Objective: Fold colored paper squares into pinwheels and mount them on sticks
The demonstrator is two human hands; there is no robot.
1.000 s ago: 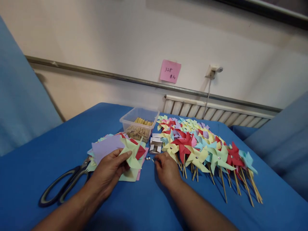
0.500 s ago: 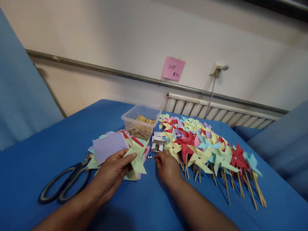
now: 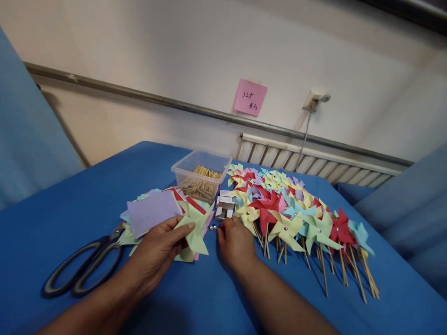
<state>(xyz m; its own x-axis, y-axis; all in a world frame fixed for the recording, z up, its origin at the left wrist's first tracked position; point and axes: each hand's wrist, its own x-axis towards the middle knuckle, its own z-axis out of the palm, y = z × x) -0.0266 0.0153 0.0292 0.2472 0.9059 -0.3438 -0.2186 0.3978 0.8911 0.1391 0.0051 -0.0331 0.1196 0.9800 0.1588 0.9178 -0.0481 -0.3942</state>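
Observation:
My left hand (image 3: 164,244) pinches a pale green paper pinwheel (image 3: 196,228), its blades folded in, between thumb and fingers. Under and behind it lies a stack of coloured paper squares (image 3: 153,211) with a purple sheet on top. My right hand (image 3: 235,239) rests on the blue cloth with its fingers bunched together; whatever is between the fingertips is hidden. Small shiny metal pins (image 3: 212,227) lie just left of those fingertips. A small open white box (image 3: 224,209) stands right behind my right hand.
Scissors (image 3: 84,265) with dark handles lie at the left, blades under the papers. A clear plastic bin (image 3: 178,173) of thin wooden sticks stands behind. Many finished pinwheels (image 3: 286,229) on sticks cover the right side of the blue cloth (image 3: 94,186).
The whole view has shifted slightly, so things appear a little further left. My left hand still holds the green pinwheel; my right fingers stay beside the pins.

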